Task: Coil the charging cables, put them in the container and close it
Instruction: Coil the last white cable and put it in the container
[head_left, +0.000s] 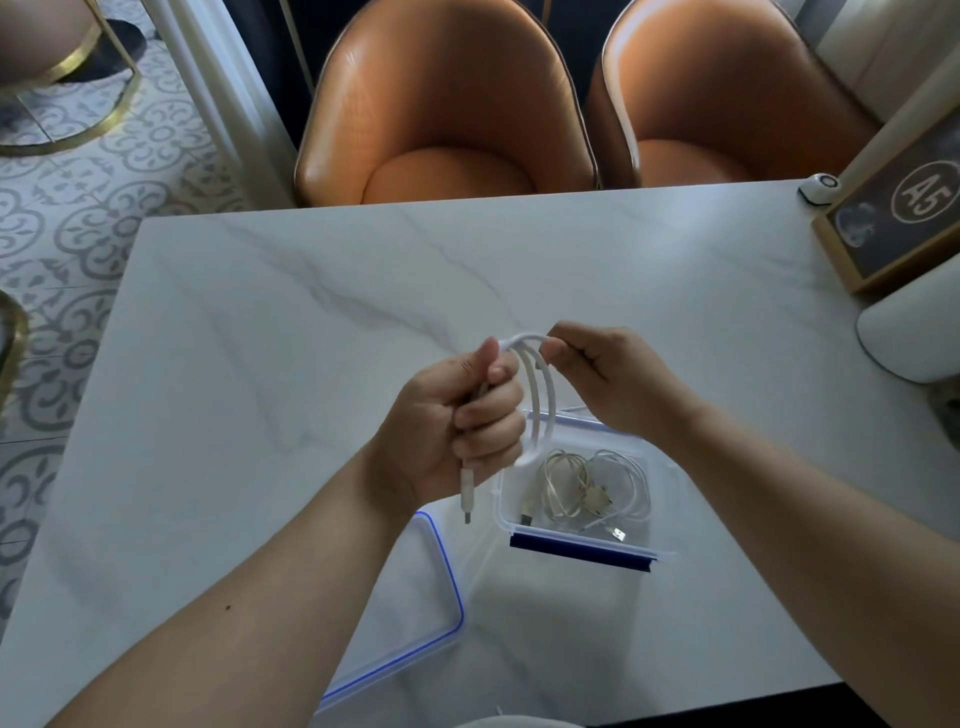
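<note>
White charging cable (543, 400), wound in a few loops, hangs between both hands at the centre of the frame, above the table (260, 364). The left hand (457, 421) is closed in a fist around one side of the coil, its fingers (493, 415) wrapped tight, and a plug end (467, 493) dangles below that fist. The right hand (608, 374) pinches the top of the loop between thumb and fingertips, the other fingers curled in.

Right below the coil, in the lower middle of the frame, sits the clear container (582, 540) with blue clips, open; the coil's lower end and the right forearm partly cover its far rim. Inside it lie other cables (587, 488), loosely coiled, with plugs showing. The clear lid (415, 597) with a blue seal lies flat just left of the container, partly under the left forearm.

Two orange chairs (447, 104) stand at the table's far edge. At the upper right sit a framed sign (904, 208) marked A5 and a small white device (818, 187).
</note>
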